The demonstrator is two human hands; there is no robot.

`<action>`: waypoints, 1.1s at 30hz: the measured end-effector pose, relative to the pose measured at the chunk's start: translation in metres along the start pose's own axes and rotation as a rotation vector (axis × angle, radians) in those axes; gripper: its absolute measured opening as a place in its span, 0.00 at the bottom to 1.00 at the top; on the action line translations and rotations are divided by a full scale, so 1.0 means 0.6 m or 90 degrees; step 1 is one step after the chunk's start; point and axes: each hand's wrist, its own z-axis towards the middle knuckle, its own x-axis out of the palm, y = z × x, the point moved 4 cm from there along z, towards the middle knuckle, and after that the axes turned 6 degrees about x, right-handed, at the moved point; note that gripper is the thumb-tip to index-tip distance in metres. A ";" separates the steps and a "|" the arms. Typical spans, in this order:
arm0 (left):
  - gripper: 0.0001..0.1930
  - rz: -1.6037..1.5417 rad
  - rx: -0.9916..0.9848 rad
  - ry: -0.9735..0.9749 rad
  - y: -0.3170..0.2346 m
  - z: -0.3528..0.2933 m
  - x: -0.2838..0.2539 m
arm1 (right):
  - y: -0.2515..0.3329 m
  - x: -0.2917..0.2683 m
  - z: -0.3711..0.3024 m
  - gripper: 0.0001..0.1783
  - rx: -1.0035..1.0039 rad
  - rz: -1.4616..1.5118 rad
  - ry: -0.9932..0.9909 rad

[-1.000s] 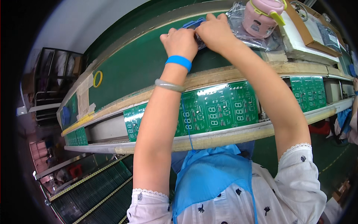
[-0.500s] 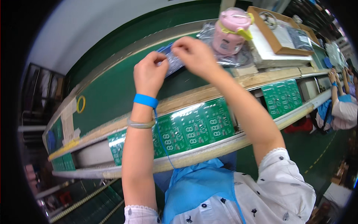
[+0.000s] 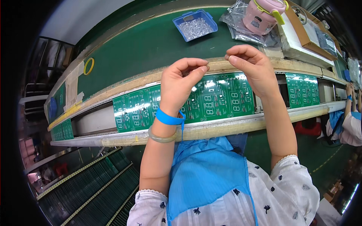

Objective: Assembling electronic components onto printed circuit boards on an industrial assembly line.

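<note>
Above the row of green circuit boards (image 3: 218, 100), my left hand (image 3: 180, 81) is closed in a pinch, thumb and forefinger together. Whatever sits between those fingertips is too small to make out. Level with it on the right, my right hand (image 3: 252, 67) also pinches, and its fingertips hide what they may hold. Neither hand touches the boards. Beyond them on the green bench stands a blue bin (image 3: 214, 23) full of small clear pieces (image 3: 195, 29). A blue wrist strap (image 3: 168, 117) with a cord and a bangle (image 3: 162, 136) circle my left wrist.
A pink jug (image 3: 260, 19) stands on clear plastic bags (image 3: 235, 20) at the far right, near a cardboard box (image 3: 301, 32). A yellow tape ring (image 3: 89, 66) lies at left. Another circuit board (image 3: 302, 90) sits further along the rail. Co-workers' arms (image 3: 348, 98) show at right.
Both hands have drawn back from the blue bin toward me and now hover over the boards, still pinching. The bin has come into full view. The whole view has shifted somewhat.
</note>
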 end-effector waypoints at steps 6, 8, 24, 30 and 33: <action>0.11 0.026 0.019 0.022 0.012 -0.026 -0.008 | -0.016 0.004 -0.023 0.09 -0.003 -0.023 -0.012; 0.11 0.033 0.031 0.031 0.014 -0.029 -0.011 | -0.021 0.005 -0.027 0.09 -0.004 -0.067 -0.012; 0.09 0.020 -0.048 0.001 0.025 -0.033 -0.022 | -0.052 -0.007 -0.024 0.11 -0.025 -0.213 -0.043; 0.07 0.035 -0.022 0.001 0.028 -0.032 -0.023 | -0.065 -0.011 -0.029 0.12 0.002 -0.274 -0.056; 0.07 0.029 -0.022 0.010 0.031 -0.031 -0.024 | -0.060 -0.008 -0.031 0.12 -0.022 -0.326 -0.069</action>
